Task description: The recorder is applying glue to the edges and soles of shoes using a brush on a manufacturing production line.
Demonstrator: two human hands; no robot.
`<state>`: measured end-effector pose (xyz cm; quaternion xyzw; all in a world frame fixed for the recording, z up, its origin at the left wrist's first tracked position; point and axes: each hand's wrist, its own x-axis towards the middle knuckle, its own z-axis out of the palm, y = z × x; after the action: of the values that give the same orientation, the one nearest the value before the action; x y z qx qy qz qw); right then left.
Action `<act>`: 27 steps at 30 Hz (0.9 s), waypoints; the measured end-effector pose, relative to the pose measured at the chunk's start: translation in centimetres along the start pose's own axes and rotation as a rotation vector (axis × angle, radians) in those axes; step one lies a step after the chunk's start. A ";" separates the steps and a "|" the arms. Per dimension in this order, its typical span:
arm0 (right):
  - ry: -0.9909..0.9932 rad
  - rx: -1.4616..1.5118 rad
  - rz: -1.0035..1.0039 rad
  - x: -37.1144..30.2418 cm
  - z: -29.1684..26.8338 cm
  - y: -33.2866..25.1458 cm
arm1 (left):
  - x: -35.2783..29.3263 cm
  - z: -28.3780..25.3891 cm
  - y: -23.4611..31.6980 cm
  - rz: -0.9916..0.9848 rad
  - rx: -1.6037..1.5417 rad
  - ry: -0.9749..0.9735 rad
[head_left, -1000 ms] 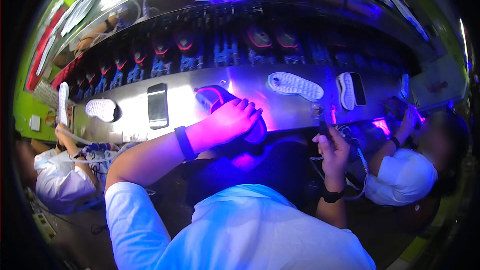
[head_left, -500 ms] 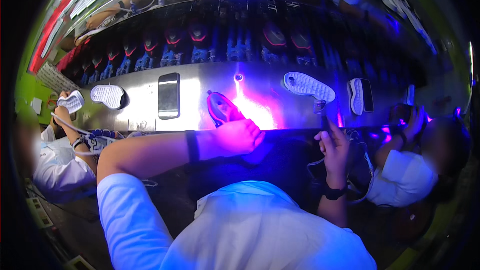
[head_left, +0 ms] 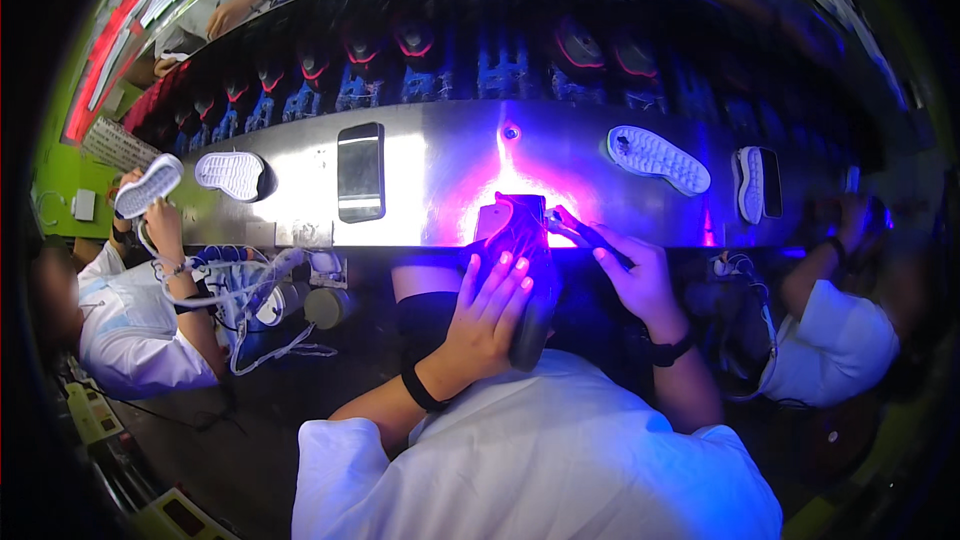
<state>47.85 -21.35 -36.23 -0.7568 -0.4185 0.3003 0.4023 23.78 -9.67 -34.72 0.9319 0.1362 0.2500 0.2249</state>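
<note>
At the bench (head_left: 300, 155), our left hand (head_left: 487, 318) grasps a dark shoe (head_left: 540, 290), our right hand (head_left: 643, 285) a tool (head_left: 609, 244); we cannot read the sheet (head_left: 118, 147).

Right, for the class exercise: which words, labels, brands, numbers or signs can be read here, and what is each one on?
None can be read.
White sheet at far left: rows of dark print, too small and blurred to read.
Dark shoe at the left hand: no legible marking.
Large phone: dark screen, no readable text.
</note>
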 end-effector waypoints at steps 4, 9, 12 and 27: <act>0.085 0.086 -0.061 1.2 1.5 0.4 | -1.1 0.1 -0.5 0.054 0.076 -0.042; 0.073 0.123 -0.069 0.1 2.4 2.2 | -1.5 0.2 -0.5 0.031 -0.004 -0.049; 0.007 0.177 0.065 -2.0 2.2 1.3 | -1.4 0.0 -0.7 0.055 -0.008 -0.064; -0.078 0.200 0.167 -1.0 0.6 2.0 | 0.0 -1.2 -0.7 0.105 0.077 -0.190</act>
<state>47.67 -22.61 -38.11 -0.7329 -0.3374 0.4020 0.4329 23.07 -8.61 -34.15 0.9652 0.0747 0.1667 0.1872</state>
